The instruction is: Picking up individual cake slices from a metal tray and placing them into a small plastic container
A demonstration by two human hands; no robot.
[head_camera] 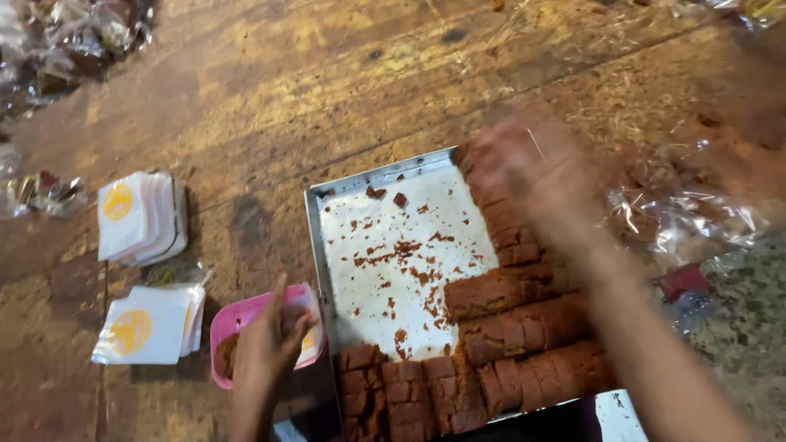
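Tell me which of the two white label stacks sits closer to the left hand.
The lower stack, beside the pink tray that the left hand rests on. The other stack lies farther up the wooden table.

One metal baking tray [315, 237] sits on the tabletop [286, 74]. One pink dish [225, 323]. Two stacks of white paper labels, one [141, 217] nearer the far edge, one [151, 326] nearer the near edge. Two hands: left [266, 352], right [524, 176]. The brown cake slices [508, 327] are too many and too tightly packed to count.

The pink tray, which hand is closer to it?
Left. The left hand rests over the pink tray, touching it; the right hand is far off, over the cake slices in the metal pan.
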